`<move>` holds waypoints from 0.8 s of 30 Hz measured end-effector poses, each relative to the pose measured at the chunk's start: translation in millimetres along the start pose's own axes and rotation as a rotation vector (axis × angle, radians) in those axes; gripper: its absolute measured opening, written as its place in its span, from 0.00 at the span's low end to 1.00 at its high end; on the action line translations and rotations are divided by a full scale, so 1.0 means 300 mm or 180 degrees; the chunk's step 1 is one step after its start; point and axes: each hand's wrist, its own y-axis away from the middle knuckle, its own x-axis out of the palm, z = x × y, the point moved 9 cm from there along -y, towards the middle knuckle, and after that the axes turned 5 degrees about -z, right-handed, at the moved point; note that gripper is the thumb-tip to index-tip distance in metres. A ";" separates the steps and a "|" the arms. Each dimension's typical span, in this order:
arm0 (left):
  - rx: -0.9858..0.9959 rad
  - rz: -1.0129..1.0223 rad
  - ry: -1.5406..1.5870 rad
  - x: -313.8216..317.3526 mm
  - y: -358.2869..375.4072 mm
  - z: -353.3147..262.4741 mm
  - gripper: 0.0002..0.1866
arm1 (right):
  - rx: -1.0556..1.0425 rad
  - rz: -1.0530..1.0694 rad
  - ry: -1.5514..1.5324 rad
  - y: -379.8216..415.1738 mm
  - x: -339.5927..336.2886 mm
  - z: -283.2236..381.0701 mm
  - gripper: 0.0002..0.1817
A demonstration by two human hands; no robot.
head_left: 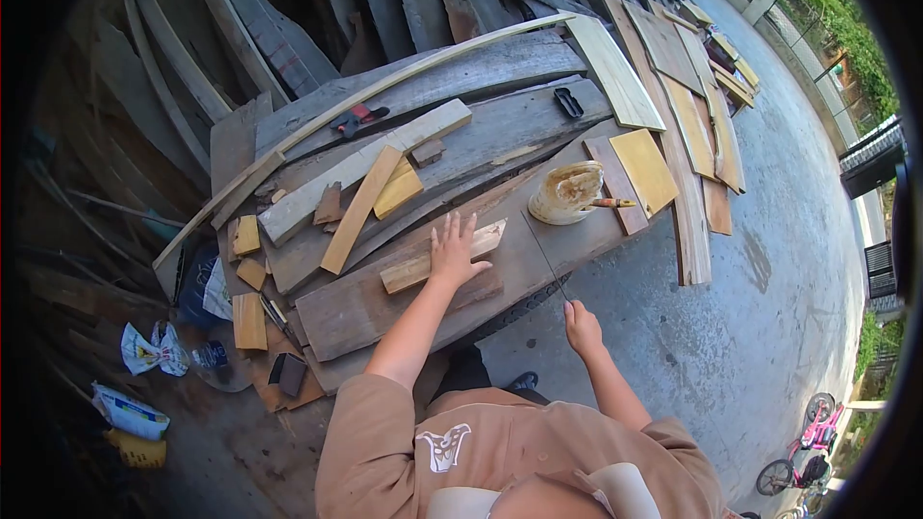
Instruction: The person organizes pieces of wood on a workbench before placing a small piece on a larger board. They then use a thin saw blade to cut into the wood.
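Observation:
My left hand (452,252) lies with spread fingers on a short light wood piece (408,275), pressing it against a wide brown board (351,315). The wood piece has a rough, splintered right end. My right hand (582,327), beyond the bench's near edge, is closed around the near end of a thin dark rod (546,257). The rod slants up over the boards towards a plastic tub; its exact kind is too fine to make out. The tub (562,204) has brown-stained walls, and a brush (615,203) with a wooden handle sticks out to its right.
A red-and-black clamp (358,119) and a small black holder (568,103) lie on grey planks. Loose offcuts, including a narrow strip (361,210), sit left of the tub. Long boards (685,202) overhang at right. Bags (154,350) are on the floor at left.

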 end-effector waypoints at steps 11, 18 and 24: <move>-0.0329 0.0109 0.0172 -0.036 0.143 0.240 0.33 | -0.0026 -0.0397 -0.0276 -0.194 0.047 0.242 0.22; -0.0645 0.0140 0.1139 -0.061 0.197 0.295 0.24 | -0.0143 -0.0279 -0.0072 -0.244 0.086 0.308 0.21; -0.0695 -0.0050 0.1085 -0.007 0.210 0.333 0.25 | -0.0294 -0.0231 0.0122 -0.322 0.130 0.327 0.20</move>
